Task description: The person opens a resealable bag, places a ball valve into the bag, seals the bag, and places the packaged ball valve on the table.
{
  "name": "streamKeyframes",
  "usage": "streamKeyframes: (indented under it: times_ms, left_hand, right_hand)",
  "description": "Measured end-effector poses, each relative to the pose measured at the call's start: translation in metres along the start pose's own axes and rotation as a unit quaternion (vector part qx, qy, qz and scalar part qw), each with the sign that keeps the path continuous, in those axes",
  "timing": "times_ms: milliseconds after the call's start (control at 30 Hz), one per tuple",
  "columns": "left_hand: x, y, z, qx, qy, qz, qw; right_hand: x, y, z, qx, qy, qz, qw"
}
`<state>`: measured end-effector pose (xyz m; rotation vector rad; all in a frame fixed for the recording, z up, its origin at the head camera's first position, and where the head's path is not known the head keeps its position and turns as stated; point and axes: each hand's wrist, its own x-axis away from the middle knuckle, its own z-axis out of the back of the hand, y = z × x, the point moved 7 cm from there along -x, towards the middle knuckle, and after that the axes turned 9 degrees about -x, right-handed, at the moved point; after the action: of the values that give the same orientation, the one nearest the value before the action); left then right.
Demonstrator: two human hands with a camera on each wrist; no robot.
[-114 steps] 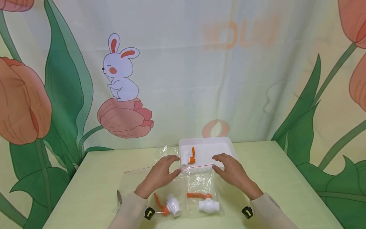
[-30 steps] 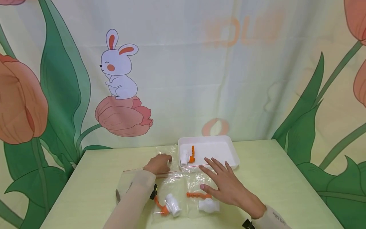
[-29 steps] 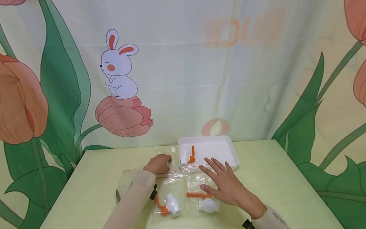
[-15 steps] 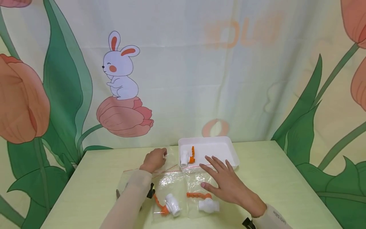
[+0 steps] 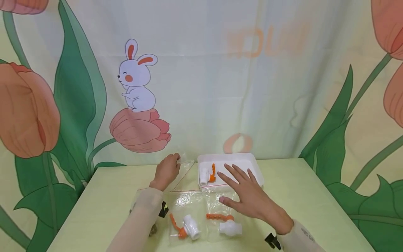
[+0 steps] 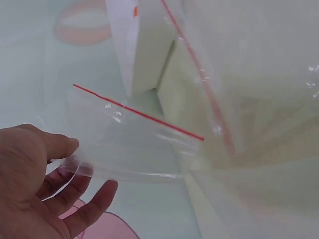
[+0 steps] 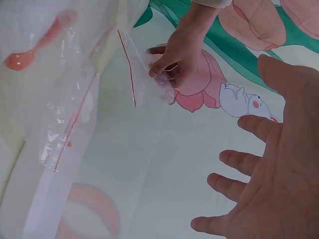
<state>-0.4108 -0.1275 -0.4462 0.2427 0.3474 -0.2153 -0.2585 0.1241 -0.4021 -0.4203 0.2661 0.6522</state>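
Note:
My left hand (image 5: 167, 171) pinches the edge of a clear zip bag (image 6: 129, 139) with a red seal line, lifted at the table's back edge. No contents show in that bag. My right hand (image 5: 252, 199) has its fingers spread, over the front of a white tray (image 5: 253, 162) and a bag lying before it, holding nothing. A white ball valve (image 5: 204, 177) with an orange handle lies in the tray's left end. Two similar valves lie in clear zip bags on the table: a left valve (image 5: 191, 227) and a right valve (image 5: 231, 228).
A small greyish object (image 5: 153, 230) shows beside my left sleeve, mostly hidden; its kind cannot be told. Behind the pale table (image 5: 289, 196) hangs a printed curtain (image 5: 195, 87) with a rabbit and tulips.
The left hand has moved from the bag by the tray back and up, raising it off the table. The right hand, earlier near the tray's right side, has spread its fingers and stays there.

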Motion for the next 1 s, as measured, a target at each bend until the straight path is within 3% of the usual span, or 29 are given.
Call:
streamKeyframes:
  times_ms: [267,567,1000]
  left_hand:
    - [0.002,0.01,0.034,0.052,0.073,-0.004,0.996]
    - [0.013,0.027,0.067,0.105,0.101,-0.023,0.989]
    - [0.037,0.061,0.116,0.223,0.152,-0.05,0.9616]
  right_hand:
    - [-0.008,-0.007,0.016,-0.003,0.023,0.012,0.9997]
    - [-0.012,-0.012,0.03,-0.007,0.043,0.023,0.9988]
    - [-0.017,-0.025,0.061,-0.027,0.128,0.068,0.9891]
